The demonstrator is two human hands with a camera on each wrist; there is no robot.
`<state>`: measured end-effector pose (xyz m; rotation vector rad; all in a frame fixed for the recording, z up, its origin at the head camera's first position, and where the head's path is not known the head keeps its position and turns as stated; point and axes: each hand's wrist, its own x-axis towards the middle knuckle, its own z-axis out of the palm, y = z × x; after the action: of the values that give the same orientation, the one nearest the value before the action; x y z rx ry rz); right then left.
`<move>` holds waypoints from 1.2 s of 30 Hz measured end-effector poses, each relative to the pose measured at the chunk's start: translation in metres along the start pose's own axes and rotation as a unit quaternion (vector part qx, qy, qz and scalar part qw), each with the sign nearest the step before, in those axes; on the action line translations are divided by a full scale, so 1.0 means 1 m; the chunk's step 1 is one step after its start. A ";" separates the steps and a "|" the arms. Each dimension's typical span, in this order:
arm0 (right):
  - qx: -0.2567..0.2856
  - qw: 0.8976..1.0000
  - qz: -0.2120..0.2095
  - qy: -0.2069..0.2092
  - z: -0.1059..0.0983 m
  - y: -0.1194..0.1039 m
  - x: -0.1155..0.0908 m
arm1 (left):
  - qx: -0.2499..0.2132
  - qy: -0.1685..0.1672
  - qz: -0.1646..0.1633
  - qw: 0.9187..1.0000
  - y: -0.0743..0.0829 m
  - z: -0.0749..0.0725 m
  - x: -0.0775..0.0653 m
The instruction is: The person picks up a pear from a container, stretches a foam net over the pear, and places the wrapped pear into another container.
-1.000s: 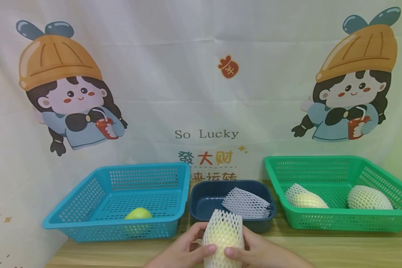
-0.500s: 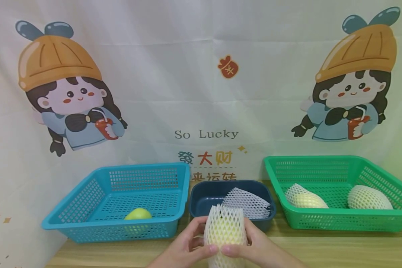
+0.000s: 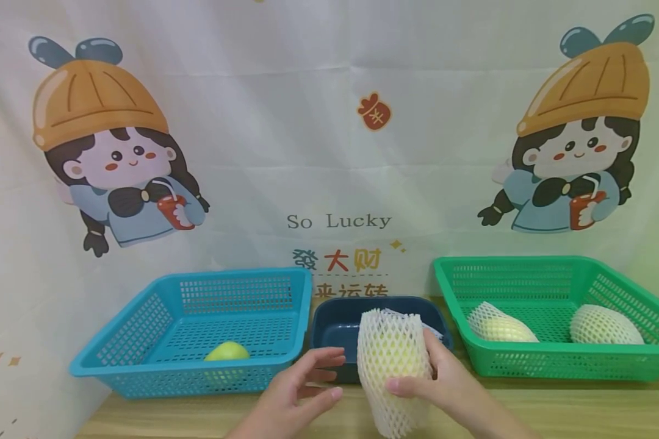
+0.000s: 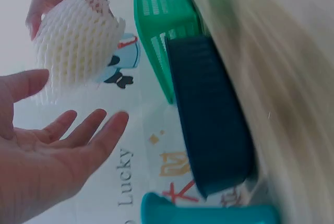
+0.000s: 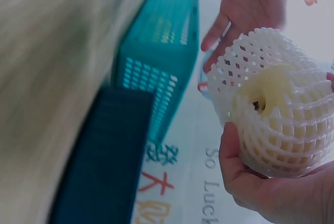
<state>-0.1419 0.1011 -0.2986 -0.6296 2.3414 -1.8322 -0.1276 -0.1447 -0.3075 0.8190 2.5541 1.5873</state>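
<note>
My right hand (image 3: 445, 390) grips a round pale yellow fruit (image 5: 261, 96) inside a white foam net sleeve (image 3: 392, 366), thumb on the near side. In the right wrist view, the dark-centred hollow at one end of the fruit shows through the sleeve's open end. My left hand (image 3: 302, 390) is to the left of the sleeve, fingers spread and holding nothing; the left wrist view shows its palm (image 4: 52, 177) facing the sleeve. Behind the held fruit is a dark blue tub (image 3: 332, 366), where another foam net (image 3: 436, 323) lies mostly hidden.
At left stands a blue basket (image 3: 192, 369) with one yellow-green fruit (image 3: 227, 352) in it. The green basket (image 3: 560, 356) at right holds two net-wrapped fruits, one at its left (image 3: 502, 326) and one at its right (image 3: 606, 326). A printed cloth (image 3: 329, 140) hangs behind the wooden table (image 3: 582, 408).
The left hand has let go of the netted fruit and moved slightly left. The right hand has carried the fruit up and to the right, in front of the dark blue tub.
</note>
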 end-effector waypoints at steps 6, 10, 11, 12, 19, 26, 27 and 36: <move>-0.008 0.999 0.017 0.044 -0.014 -0.011 -0.002 | 0.183 0.113 -0.013 0.976 0.003 -0.010 -0.001; -0.008 0.999 0.009 0.053 -0.021 -0.015 -0.004 | 0.355 0.183 -0.029 0.916 0.001 -0.015 -0.003; -0.009 0.998 0.011 0.056 -0.022 -0.015 -0.005 | 0.391 0.193 -0.031 0.899 -0.001 -0.017 -0.004; -0.008 0.998 0.012 0.057 -0.024 -0.016 -0.005 | 0.421 0.202 -0.030 0.884 -0.003 -0.018 -0.004; -0.015 0.997 0.025 0.073 -0.034 -0.021 -0.004 | 0.511 0.207 -0.036 0.834 -0.015 -0.027 -0.005; -0.044 0.994 0.022 0.093 -0.051 -0.022 -0.003 | 0.532 0.199 -0.032 0.823 -0.020 -0.029 -0.004; -0.052 0.994 0.024 0.098 -0.054 -0.022 -0.003 | 0.534 0.200 -0.029 0.821 -0.021 -0.029 -0.003; -0.086 0.985 0.031 0.145 -0.085 -0.009 0.006 | 0.552 0.220 0.009 0.804 -0.027 -0.028 -0.004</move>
<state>-0.1732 0.1742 -0.2661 -0.3169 2.6928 -1.8151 -0.1438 -0.1789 -0.3176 0.4539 3.7654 0.0619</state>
